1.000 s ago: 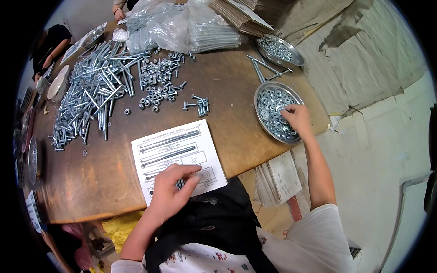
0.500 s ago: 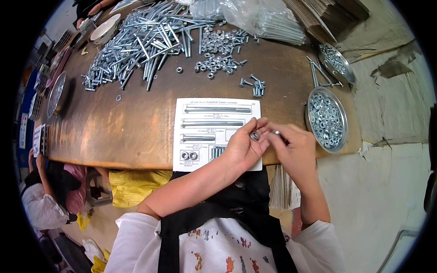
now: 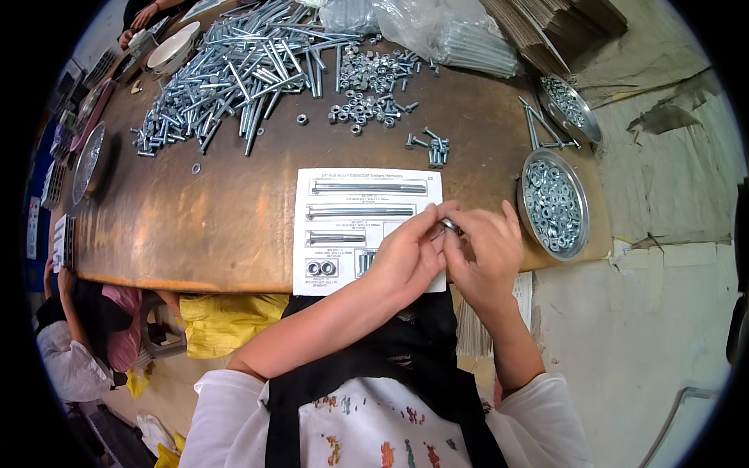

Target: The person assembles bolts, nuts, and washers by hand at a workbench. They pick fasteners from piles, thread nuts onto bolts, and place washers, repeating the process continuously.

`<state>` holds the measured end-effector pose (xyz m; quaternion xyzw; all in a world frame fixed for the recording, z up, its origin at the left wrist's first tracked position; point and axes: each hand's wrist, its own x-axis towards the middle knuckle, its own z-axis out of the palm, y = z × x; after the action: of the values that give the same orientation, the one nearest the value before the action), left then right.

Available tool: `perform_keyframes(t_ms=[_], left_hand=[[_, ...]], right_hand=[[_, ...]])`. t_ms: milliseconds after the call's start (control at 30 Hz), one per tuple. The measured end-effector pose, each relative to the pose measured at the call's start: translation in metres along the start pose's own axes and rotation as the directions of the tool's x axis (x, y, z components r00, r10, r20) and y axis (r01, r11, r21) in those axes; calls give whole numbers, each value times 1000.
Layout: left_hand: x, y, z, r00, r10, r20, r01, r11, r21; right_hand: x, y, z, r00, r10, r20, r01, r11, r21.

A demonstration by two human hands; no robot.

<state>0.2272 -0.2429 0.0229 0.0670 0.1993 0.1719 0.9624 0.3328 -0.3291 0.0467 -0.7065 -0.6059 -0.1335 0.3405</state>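
Over the lower right corner of a printed sheet [image 3: 301, 234], my two hands meet. My left hand [image 3: 409, 257] is cupped palm up, its fingers curled around a small stack of metal washers [image 3: 450, 225]. From the right, my right hand [image 3: 491, 253] pinches the same washers with thumb and forefinger, its other fingers raised. How many washers there are cannot be seen, since fingers cover part of them. The sheet lies flat near the table's front edge and pictures long bolts, nuts and short bolts.
A steel bowl of washers [image 3: 555, 207] stands at the right edge, another bowl [image 3: 573, 109] behind it beside a few long bolts [image 3: 534, 125]. Loose nuts [image 3: 363, 105], short bolts [image 3: 438, 148] and a big bolt heap [image 3: 226, 82] lie farther back. Another person [image 3: 74, 335] sits at left.
My right hand has come in to the left and now grips the washers that lay in my left palm. My left fingers have curled more. The view has shifted slightly.
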Motion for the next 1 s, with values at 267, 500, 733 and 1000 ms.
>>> perform_keyframes(t_ms=[267,500,733,1000], left_hand=[[-13,23,-6,962,-145,230,99,975,201],[-18,22,-2,934,-236,267,164,951,263],[-28,20,-2,942,-224,251,164,957,238],[-94,11,-73,770,-635,64,542,703,460]], right_hand=[[9,7,-32,851,311,424,-507,699,504],[7,18,-33,746,219,628,-647,457,610],[2,20,-30,702,216,679,-712,221,666],[-25,4,6,914,-42,403,-65,966,249]])
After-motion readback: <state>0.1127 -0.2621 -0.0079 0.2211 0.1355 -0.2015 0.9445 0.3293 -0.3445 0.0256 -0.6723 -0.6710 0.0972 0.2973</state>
